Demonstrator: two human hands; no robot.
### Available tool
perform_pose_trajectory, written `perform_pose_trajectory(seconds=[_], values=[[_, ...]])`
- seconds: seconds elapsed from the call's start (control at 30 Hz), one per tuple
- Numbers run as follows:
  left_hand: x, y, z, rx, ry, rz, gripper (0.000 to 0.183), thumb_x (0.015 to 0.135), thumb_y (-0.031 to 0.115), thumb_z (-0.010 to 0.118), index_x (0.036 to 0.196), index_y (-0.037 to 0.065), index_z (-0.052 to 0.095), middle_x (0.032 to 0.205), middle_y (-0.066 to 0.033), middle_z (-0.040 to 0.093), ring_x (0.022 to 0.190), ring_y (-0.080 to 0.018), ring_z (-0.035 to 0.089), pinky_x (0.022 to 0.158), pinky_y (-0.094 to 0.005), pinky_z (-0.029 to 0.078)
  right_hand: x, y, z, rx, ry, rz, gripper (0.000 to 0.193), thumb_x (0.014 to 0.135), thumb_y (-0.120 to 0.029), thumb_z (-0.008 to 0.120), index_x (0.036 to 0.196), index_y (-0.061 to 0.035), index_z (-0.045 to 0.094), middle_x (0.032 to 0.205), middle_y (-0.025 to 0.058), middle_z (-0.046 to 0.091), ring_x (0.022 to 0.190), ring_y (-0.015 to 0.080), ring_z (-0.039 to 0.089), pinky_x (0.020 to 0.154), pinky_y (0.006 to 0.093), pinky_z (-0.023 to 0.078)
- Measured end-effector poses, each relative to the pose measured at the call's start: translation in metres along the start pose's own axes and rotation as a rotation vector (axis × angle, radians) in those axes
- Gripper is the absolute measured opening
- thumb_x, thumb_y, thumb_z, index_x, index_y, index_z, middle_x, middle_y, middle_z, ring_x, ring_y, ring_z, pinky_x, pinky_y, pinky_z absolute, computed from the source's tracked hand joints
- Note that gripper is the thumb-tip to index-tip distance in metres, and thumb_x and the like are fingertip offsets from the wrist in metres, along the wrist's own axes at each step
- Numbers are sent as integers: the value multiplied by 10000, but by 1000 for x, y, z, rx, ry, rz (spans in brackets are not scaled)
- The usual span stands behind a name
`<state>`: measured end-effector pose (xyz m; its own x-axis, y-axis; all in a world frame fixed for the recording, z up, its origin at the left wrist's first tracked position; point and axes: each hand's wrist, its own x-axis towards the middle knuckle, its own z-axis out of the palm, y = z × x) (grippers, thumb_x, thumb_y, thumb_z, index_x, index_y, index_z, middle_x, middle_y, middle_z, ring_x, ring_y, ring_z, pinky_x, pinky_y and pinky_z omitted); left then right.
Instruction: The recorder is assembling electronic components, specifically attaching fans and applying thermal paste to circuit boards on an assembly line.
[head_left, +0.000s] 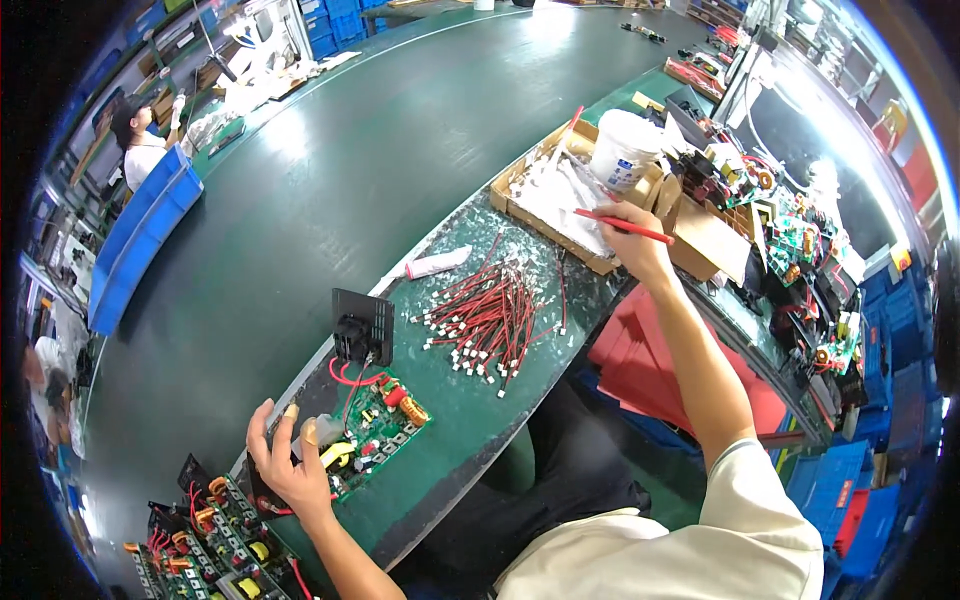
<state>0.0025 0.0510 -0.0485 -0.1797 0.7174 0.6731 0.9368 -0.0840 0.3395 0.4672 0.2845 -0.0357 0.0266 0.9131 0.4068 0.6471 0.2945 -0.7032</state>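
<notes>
My right hand (634, 240) is closed around a slim red stick (645, 232), its tip over a shallow cardboard box (555, 232) smeared with white paste (560, 195). A second red stick (573, 120) leans in that box. My left hand (292, 472) has its fingers spread at the left edge of a green circuit board (385, 440), and some fingertips wear pale covers. The board carries a copper coil, yellow parts and red wires. A black panel with a fan (362, 328) stands at its far edge. Whether my left fingers touch the board is unclear.
Red-black cables with white connectors (490, 318) lie in a heap mid-bench, beside a white tube (438, 262). More boards (215, 540) crowd the lower left. A white bucket (622, 150) and loose electronics (800, 240) stand right. Across the belt (400, 120), a person (145, 150) sits behind a blue bin (140, 240).
</notes>
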Motion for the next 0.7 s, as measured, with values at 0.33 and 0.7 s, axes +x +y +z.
perform_pose_trajectory(seconds=[0.33, 0.7], values=[[-1, 9, 5, -152, -147, -76, 274, 844, 92, 715, 1102, -1, 697, 1340, -166, 582, 1208, -349, 574, 1011, -421, 445, 19, -17, -27, 104, 32, 112, 225, 917, -119, 675, 1075, 38, 711, 911, 82, 724, 822, 124, 668, 742, 236, 531], [-3, 2, 3, -188, -200, -73, 306, 865, 115, 709, 1144, -6, 680, 1310, -178, 592, 1198, -351, 582, 1007, -414, 458, 8, 8, -4, -29, 257, -20, 227, 913, -209, 681, 953, 11, 719, 765, 10, 661, 659, 108, 549, 621, 281, 455]])
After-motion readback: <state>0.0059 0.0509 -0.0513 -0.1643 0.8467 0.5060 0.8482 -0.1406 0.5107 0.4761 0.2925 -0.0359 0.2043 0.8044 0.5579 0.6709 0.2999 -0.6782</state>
